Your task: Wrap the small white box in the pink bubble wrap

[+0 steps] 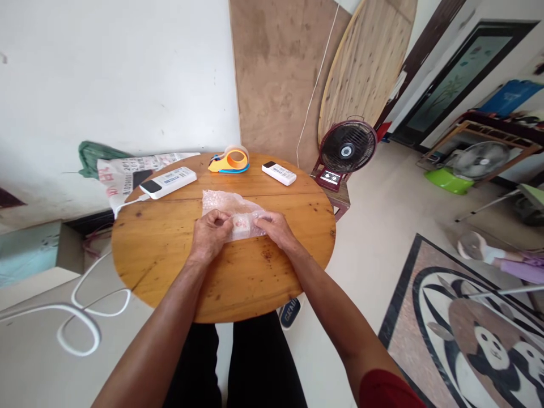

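Note:
A sheet of clear bubble wrap [221, 202] lies on the round wooden table [161, 249]. Folded under its near edge is a small white item [241, 225] with a reddish print; its kind I cannot make out through the plastic. My left hand [212, 232] pinches the wrap at the left of this item. On the other side, my right hand [274, 226] is closed on the wrap, thumb pressing at the item's right. Part of the wrap spreads flat beyond the left hand, towards the back of the table.
Along the table's back stand a yellow-and-blue tape dispenser [229, 161], a white device [279, 173] and a larger white power bank [168, 182] with a cable. A dark red fan [346, 150] sits on a stool at the right. White cable loops [79, 328] hang at the left.

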Demonstrator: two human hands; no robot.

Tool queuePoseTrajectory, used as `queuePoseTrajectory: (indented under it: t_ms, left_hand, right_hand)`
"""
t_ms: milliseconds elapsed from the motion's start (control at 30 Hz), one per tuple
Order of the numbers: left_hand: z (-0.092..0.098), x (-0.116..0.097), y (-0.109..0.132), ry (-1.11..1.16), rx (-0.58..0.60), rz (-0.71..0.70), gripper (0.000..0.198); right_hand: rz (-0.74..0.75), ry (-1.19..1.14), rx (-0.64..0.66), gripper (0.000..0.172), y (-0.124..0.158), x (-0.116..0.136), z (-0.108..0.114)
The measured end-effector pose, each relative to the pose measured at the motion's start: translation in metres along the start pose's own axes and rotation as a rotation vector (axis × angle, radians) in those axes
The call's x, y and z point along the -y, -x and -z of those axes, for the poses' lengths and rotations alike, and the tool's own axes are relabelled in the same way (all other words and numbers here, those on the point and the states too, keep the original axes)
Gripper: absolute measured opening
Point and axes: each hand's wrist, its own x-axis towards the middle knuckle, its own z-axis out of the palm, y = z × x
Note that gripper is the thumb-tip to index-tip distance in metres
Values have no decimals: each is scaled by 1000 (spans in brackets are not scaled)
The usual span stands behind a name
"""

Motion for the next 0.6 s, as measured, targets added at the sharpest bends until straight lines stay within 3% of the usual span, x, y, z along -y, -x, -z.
queuePoseTrajectory:
  t_ms: [167, 367, 600]
  left_hand:
    - [0, -1, 2, 70, 42, 45, 16]
    - [0, -1, 4, 96, 90, 37, 16]
    - [0, -8, 5, 91, 83, 63, 13]
  right_hand:
    - [-39, 108, -43, 20, 4, 5, 1]
    - [7, 84, 7, 28, 8, 12, 1]
    - [13, 302, -98, 29, 8, 10, -2]
